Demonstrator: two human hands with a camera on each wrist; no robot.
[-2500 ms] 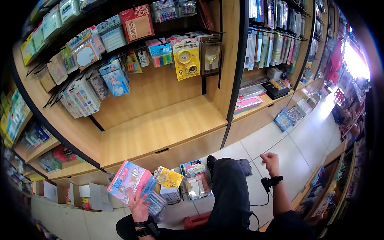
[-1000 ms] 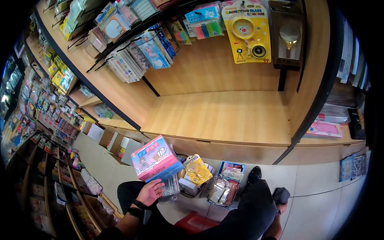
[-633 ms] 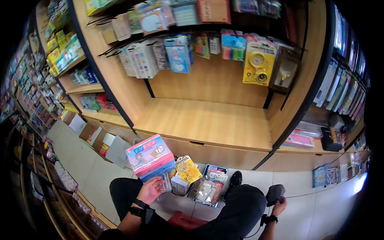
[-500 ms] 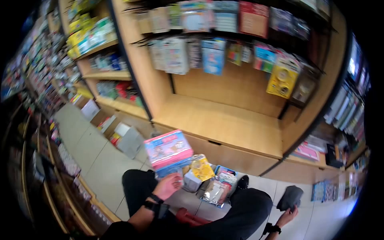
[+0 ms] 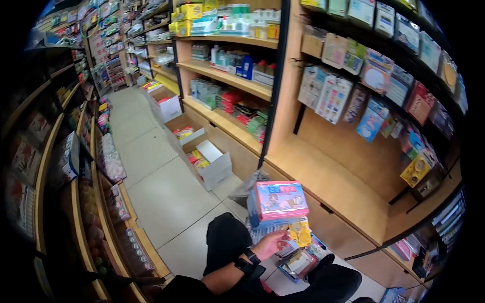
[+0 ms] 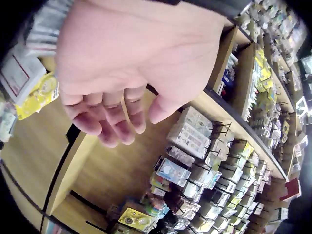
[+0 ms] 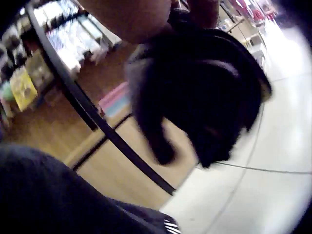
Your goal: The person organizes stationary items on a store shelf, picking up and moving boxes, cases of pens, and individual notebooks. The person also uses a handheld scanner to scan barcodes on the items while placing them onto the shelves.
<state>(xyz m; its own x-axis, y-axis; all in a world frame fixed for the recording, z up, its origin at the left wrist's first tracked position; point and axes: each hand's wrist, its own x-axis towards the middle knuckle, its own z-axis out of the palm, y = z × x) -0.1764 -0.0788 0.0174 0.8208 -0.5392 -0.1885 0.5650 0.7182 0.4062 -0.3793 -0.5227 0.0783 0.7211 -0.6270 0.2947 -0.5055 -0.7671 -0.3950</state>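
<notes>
My left hand [image 5: 271, 245] hovers palm up with loosely bent fingers and holds nothing. It is close to a pink and blue box [image 5: 281, 201] and a yellow magnifying-glass pack [image 5: 300, 232], both on the pile by my knees. In the left wrist view the left hand's fingers [image 6: 114, 117] hang over the shelf background. Only the right wrist view shows my right hand [image 7: 134, 17], its fingers gripping a dark, soft cloth item [image 7: 200, 92] that hangs below them. Blur and darkness hide the item's exact kind.
A wooden shelf unit [image 5: 333, 187] stands ahead with hanging stationery packs [image 5: 333, 96]. Open cartons [image 5: 212, 166] line the aisle floor [image 5: 161, 182] to the left. Low display racks [image 5: 101, 202] run along the far left. A packed tray [image 5: 298, 265] lies near my foot.
The head view has swung left along the aisle. My right hand, empty earlier, took the dark cloth item from my knee and moved it right, out of the head view. The left hand remains near the box.
</notes>
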